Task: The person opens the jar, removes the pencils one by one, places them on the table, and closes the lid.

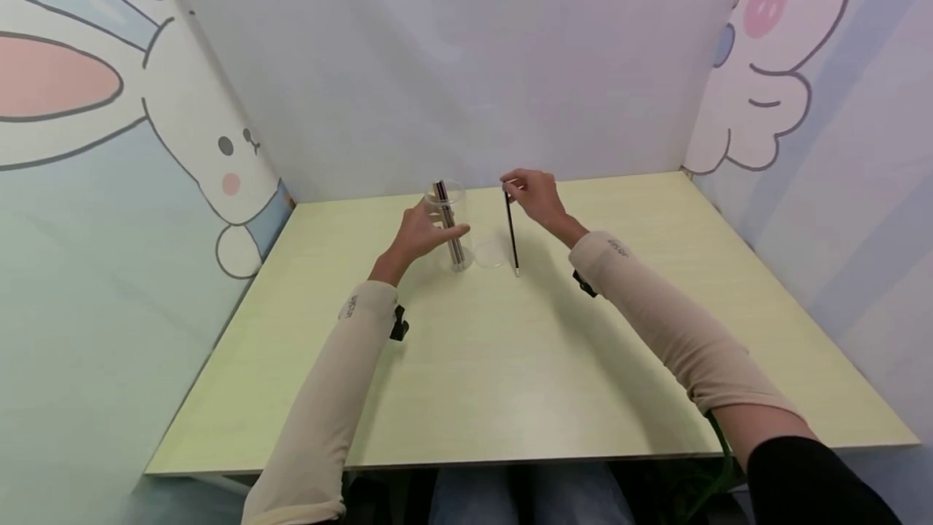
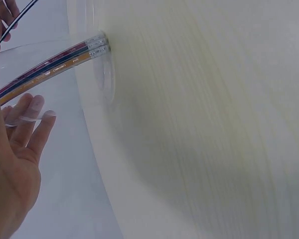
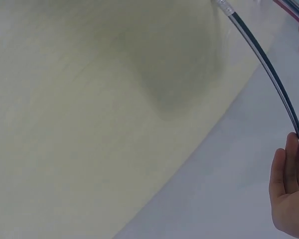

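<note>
Black and slim, the pencil [image 1: 513,235] just right of the frame's centre should prove light, stiff, slightly slippery; we'd grip near its top, where our right hand [image 1: 537,194] pinches it. Our left fingers [image 1: 453,233] curl round the clear cup [image 1: 458,202].

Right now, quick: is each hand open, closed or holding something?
Left hand: holding the clear cup.
Right hand: closed, pinching a dark pencil near its upper end.

Pale wood-grain table [image 1: 452,395], plain grey back wall [image 1: 466,63], cartoon-rabbit left wall [image 1: 95,266]
</note>
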The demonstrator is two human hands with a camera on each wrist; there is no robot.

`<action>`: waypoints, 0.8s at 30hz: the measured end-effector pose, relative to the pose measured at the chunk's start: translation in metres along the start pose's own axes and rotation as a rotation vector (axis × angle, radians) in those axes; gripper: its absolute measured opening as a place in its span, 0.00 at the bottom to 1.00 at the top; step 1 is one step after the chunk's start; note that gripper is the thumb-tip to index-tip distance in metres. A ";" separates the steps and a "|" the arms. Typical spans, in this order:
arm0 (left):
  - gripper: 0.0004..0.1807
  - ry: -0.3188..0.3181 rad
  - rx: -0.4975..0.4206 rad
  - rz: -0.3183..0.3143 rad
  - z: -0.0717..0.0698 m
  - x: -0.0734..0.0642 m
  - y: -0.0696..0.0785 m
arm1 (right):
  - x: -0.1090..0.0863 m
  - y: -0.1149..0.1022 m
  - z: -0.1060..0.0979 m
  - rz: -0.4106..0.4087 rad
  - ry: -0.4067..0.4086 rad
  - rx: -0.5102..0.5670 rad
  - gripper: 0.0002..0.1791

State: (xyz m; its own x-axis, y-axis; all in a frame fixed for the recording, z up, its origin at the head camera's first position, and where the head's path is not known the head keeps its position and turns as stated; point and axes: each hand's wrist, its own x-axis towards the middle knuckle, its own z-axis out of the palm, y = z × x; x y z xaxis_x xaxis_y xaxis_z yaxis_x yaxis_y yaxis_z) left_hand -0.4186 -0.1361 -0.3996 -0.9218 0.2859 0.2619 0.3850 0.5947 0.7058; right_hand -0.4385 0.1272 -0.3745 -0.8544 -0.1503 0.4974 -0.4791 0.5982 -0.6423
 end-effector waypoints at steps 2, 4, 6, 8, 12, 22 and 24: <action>0.44 0.000 -0.004 0.003 -0.001 0.000 0.001 | -0.002 0.005 0.005 0.018 0.002 0.003 0.10; 0.44 -0.001 -0.007 0.000 -0.001 0.000 0.001 | -0.004 0.009 0.008 0.030 0.004 0.009 0.11; 0.44 0.001 -0.008 -0.003 -0.001 -0.001 0.000 | -0.006 0.013 0.012 0.048 -0.002 0.008 0.11; 0.45 0.000 -0.016 0.003 -0.001 -0.001 -0.001 | -0.009 0.017 0.015 0.069 -0.013 0.004 0.11; 0.46 -0.001 -0.019 0.019 0.000 0.001 -0.003 | -0.015 0.023 0.020 0.118 -0.044 -0.013 0.11; 0.43 0.013 -0.008 0.010 0.001 0.000 -0.005 | -0.028 0.028 0.031 0.274 -0.150 0.041 0.14; 0.43 0.012 -0.007 0.003 0.001 0.000 -0.005 | -0.029 0.028 0.033 0.292 -0.173 0.022 0.15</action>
State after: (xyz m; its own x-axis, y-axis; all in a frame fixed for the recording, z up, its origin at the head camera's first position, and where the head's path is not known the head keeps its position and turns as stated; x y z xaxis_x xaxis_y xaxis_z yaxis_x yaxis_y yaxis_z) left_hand -0.4205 -0.1389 -0.4039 -0.9210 0.2792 0.2718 0.3878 0.5882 0.7097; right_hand -0.4340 0.1226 -0.4265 -0.9767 -0.1076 0.1856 -0.2119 0.6187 -0.7565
